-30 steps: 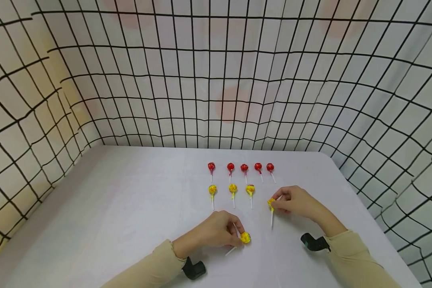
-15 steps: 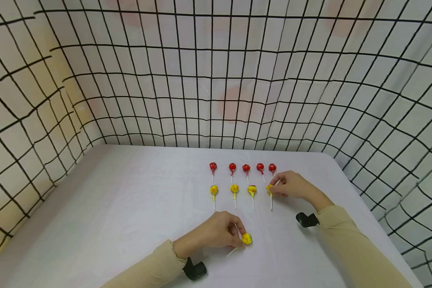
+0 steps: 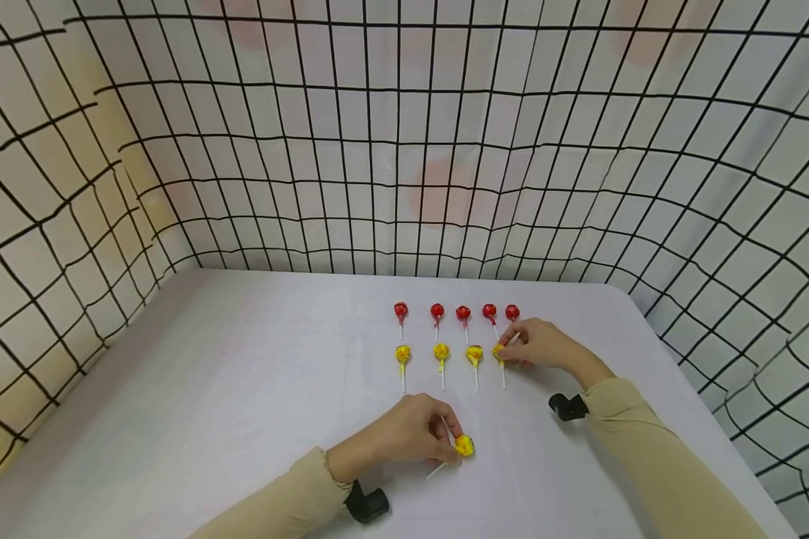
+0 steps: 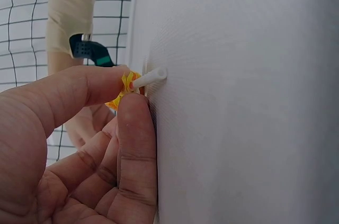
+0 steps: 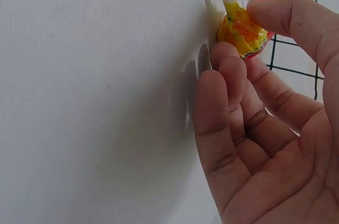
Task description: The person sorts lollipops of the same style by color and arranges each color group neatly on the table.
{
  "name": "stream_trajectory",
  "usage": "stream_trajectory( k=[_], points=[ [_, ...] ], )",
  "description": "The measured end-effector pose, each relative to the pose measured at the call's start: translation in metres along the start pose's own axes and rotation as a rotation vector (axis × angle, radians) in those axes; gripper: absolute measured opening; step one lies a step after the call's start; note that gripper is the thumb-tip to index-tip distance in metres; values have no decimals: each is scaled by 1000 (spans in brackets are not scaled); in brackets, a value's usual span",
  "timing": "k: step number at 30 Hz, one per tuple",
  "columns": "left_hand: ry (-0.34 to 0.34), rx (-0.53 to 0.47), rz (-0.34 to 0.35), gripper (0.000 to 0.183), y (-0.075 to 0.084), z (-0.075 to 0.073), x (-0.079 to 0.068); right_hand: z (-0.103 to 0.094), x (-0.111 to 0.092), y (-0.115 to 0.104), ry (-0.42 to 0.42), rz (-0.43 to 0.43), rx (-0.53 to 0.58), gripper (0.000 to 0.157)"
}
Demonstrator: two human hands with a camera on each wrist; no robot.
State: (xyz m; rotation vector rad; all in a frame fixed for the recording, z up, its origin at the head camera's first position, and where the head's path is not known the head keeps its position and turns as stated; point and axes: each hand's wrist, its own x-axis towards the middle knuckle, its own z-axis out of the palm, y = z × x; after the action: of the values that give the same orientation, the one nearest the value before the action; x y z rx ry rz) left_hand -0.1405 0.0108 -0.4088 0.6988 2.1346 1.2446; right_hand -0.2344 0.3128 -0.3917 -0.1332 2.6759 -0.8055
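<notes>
In the head view my left hand (image 3: 414, 432) pinches a yellow-wrapped lollipop (image 3: 464, 445) near the front of the table. Its white stick (image 4: 151, 77) points toward the left wrist camera. Farther back on the right, my right hand (image 3: 542, 344) holds another yellow lollipop (image 3: 498, 351) by its head, between thumb (image 5: 270, 12) and fingers. That lollipop's stick lies toward the front, at the right end of a row with three yellow lollipops (image 3: 474, 353). Behind them is a row of several red lollipops (image 3: 463, 313); the right fingers partly cover the rightmost red lollipop's stick.
A white cloth (image 3: 243, 374) covers the table. Black netting (image 3: 418, 180) rises behind it and along both sides. A black wrist device (image 3: 568, 407) is on the right sleeve, another black device (image 3: 367, 503) on the left one.
My right hand has carried its yellow lollipop back and slightly left, to the end of the yellow row. The left hand stays nearly still with its lollipop.
</notes>
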Motion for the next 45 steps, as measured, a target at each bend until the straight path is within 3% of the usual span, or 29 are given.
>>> stream_trajectory(
  k=[20,45],
  points=[
    [0,-1,-2,18,-1,0,0,3,-3,-1,-2,9,1,44],
    [-8,-11,-1,18,-2,0,0,3,-1,3,-3,6,-28,40]
  ],
)
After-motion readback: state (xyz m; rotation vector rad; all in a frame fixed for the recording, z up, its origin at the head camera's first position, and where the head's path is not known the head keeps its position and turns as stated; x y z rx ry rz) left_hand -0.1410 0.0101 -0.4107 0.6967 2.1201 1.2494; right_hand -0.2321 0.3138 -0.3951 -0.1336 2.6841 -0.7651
